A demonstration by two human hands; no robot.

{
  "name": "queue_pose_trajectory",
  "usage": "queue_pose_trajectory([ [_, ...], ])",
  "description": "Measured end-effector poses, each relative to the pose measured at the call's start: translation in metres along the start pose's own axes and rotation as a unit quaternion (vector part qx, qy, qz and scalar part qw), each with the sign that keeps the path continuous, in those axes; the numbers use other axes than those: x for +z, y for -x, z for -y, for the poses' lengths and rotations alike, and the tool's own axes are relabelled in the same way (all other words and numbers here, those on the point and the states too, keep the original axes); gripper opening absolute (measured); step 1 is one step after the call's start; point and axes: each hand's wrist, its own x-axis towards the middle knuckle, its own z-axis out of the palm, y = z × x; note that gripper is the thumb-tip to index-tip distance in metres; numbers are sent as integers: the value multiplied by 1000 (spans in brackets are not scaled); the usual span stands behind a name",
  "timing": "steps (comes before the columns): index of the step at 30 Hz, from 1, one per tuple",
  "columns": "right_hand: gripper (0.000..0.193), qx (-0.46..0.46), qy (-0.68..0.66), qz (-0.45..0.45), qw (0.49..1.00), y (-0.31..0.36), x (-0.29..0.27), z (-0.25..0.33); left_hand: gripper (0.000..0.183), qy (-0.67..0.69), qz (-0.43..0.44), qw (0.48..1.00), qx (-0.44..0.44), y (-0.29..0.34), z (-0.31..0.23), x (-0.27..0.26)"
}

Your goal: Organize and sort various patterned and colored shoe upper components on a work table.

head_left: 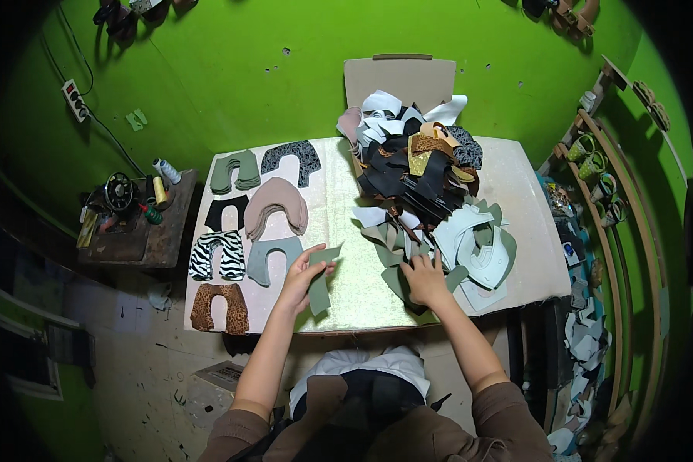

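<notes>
Near the table's front edge, my left hand [300, 279] is closed on an olive-green cut piece [320, 291], thumb on top, the piece hanging below and beyond the fingers. My right hand [425, 280] reaches onto loose olive-green pieces [395, 283] at the front of the heap, fingers apart and touching them; the fingertips are partly hidden. Beside it lie pale grey-white curved cut pieces [481, 245]. Left of my left hand sits a grey-green U-shaped piece [272, 260], next to a stack of pinkish-beige U-shaped pieces [276, 202].
The table [527, 231] also bears zebra-print [229, 256], leopard-print [220, 309], black [225, 212] and green [235, 171] curved pieces at left. A mixed heap of black pieces [408, 183] fills the back right, before an open carton [399, 79]. A sewing machine [119, 192] stands far left; a shoe rack [600, 173] stands right.
</notes>
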Motion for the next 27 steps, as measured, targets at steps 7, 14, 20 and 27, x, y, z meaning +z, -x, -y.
queue_pose_trajectory([
  [7, 40, 64, -47, 190, 978, -17, 2, -26, 20, 109, -15, 992, -66, -18, 24, 10],
  [14, 46, -24, 86, 23, 996, 6, 21, -34, 21, 100, -20, 991, -89, -18, 27, 51],
  [20, 23, 20, -83, -99, 991, 4, 19, -42, 19, 29, 20, 994, -105, -27, 36, 63],
  [27, 16, 146, -337, -229, 902, -5, -24, -54, 18, -4, 36, 993, -109, -35, 39, 77],
])
